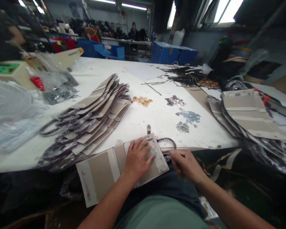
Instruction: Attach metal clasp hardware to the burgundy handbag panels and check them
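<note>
A flat bag panel (97, 170) with beige lining and pale strips lies slanted across the table's front edge and my lap. Spread over it near its right end is my left hand (139, 157), fingers stretched out. Small metal fittings (154, 151) show beside those fingertips. From the panel's right end curves a dark bag handle (168, 139) in clear wrap. My right hand (187, 163) is closed at the outer side of this loop, its fingertips partly hidden. Just beyond the panel lies a small dark tab with a metal piece (149, 129).
Stacked bag panels lie at left (92, 117) and right (245, 111). Gold fittings (143, 101), silver pieces (175, 100) and bluish metal plates (190, 116) sit in piles on the white table (133, 124). Dark strips (186, 76) lie farther back, before blue boxes (165, 52).
</note>
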Demonstrator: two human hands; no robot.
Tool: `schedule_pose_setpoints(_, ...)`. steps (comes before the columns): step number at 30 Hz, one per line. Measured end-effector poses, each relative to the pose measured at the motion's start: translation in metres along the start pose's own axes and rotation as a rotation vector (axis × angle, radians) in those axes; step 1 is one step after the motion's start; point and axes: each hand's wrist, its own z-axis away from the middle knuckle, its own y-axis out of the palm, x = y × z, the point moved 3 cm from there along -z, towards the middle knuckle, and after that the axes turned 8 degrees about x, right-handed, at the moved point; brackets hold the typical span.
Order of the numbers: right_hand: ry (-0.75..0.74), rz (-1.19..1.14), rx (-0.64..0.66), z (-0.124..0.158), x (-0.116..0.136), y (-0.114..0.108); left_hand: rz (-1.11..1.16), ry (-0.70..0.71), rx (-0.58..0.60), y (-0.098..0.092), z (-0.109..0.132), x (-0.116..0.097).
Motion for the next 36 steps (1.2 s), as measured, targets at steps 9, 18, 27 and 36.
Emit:
schedule_pose_setpoints(9,0.075,-0.183,0.033,0.000,-0.070,0.032,0.015,-0.093,-0.013,-0.021,-0.026,0.010)
schedule_pose_setpoints(18,-0.323,-0.112,-0.061,0.032,-0.032,0.033,0.539,-0.374,0.240,-0.085,-0.023,0.012)
schedule_pose_setpoints(27,-0.689,0.062,0.175,0.069,0.055,0.025,0.658,-0.290,0.353,-0.175,0.015,-0.042)
schedule_pose_setpoints(36,-0.977,0.587,0.190,0.085,0.195,-0.062,-0.031,0.251,-0.160,-0.268,0.016,-0.121)
